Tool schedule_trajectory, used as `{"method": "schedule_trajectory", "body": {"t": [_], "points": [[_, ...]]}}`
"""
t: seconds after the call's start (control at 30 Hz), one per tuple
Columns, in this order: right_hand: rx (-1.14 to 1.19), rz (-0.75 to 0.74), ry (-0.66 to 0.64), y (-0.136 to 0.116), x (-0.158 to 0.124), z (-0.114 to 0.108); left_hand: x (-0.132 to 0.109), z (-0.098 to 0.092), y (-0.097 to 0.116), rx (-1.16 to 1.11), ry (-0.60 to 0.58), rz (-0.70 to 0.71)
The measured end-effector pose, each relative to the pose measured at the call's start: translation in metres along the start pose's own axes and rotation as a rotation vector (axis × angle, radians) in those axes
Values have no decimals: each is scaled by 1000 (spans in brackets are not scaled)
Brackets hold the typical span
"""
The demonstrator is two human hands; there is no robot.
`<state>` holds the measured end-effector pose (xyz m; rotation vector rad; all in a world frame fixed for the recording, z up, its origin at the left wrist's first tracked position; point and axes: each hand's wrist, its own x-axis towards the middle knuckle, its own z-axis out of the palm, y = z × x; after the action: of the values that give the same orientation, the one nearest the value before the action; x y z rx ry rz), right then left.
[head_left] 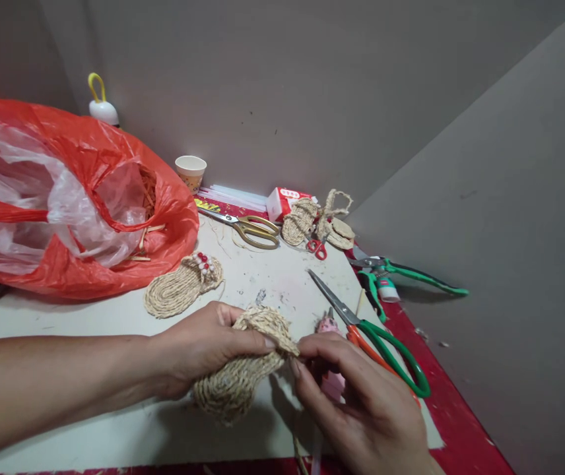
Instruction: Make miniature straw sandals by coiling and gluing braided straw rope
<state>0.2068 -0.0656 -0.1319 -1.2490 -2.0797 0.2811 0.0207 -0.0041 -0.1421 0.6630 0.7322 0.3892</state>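
Note:
A small slipper of coiled straw rope (228, 389) is held above the white board by my left hand (208, 346), whose thumb presses on its woven strap. My right hand (346, 389) pinches the strap's right end between thumb and forefinger. Behind my right hand lies a pink tool (331, 326), mostly hidden. Large scissors with green and orange handles (376, 336) rest partly open beside it. A finished-looking straw slipper with red and white beads (178, 287) lies flat beyond my left hand.
A red plastic bag (164, 264) with straw strips fills the left. Toward the back are a paper cup (191, 173), gold-handled scissors (255, 231), a red-white box (285, 201) and more straw pieces (299, 223). Green-handled pruners (426, 277) lie at the right edge.

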Motion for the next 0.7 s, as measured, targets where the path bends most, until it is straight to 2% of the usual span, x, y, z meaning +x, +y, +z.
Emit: {"method": "schedule_trajectory", "body": {"t": [0.13,0.7], "points": [[-11,-4,-9,1,-1,1,1,-2,-2,16,23,29],[15,-52,15,5,-5,1,0,1,0,-68,-79,19]]}}
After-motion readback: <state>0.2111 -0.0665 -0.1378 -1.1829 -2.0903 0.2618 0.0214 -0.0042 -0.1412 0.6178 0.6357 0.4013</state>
